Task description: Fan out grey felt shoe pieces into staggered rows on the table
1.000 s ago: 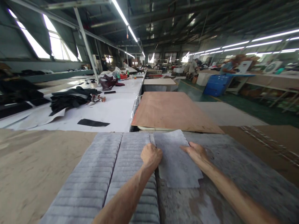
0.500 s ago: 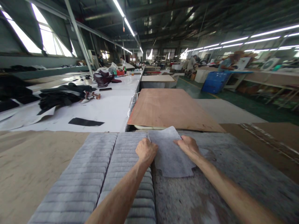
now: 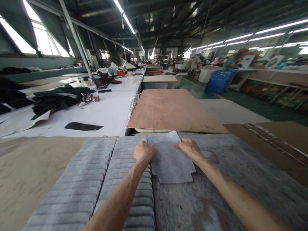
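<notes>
A light grey cloth piece [image 3: 169, 160] with notched lower corners lies over the mottled grey table surface [image 3: 231, 173], right of two long rows of overlapping grey pieces. My left hand [image 3: 143, 151] is closed at the cloth's left edge, above the nearer row [image 3: 141, 199]. Pinching the right edge near its top is my right hand [image 3: 189, 148]. The farther-left row [image 3: 72, 186] runs beside the first, a dark gap between them.
Brown sheet [image 3: 36, 173] lies left. Ahead are a wooden board [image 3: 173, 109] and a white table [image 3: 108, 109] bearing a black strip [image 3: 83, 126] and dark cloth [image 3: 53, 101]. A person [image 3: 231, 61] is by a blue bin [image 3: 218, 81].
The whole view has shifted, so the tables and both hands appear slightly farther left. Both hands keep the same places on the cloth piece.
</notes>
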{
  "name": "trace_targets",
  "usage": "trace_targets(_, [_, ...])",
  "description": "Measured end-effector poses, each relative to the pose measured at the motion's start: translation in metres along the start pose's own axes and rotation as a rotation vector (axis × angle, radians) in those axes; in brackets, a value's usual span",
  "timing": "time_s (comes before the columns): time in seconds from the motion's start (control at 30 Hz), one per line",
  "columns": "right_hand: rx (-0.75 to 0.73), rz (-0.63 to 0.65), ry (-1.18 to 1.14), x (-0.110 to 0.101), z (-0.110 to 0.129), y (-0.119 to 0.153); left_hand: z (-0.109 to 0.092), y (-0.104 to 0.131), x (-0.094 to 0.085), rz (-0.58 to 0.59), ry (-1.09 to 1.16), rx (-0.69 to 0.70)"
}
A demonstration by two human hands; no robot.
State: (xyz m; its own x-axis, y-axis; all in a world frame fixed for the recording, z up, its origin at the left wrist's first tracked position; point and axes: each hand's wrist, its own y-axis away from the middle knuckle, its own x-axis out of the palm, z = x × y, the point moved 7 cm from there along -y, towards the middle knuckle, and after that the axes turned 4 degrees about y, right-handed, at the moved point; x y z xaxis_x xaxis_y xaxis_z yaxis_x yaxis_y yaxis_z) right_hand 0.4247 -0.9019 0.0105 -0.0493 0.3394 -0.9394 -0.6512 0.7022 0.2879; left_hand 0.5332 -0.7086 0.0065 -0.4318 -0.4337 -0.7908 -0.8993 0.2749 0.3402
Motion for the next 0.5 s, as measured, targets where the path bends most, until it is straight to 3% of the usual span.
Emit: trace_targets(0.5, [0.035, 0.022, 0.022, 0.0034, 0.0011, -0.0019, 0.0013, -0.0017, 0.0033, -0.015, -0.038, -0.007])
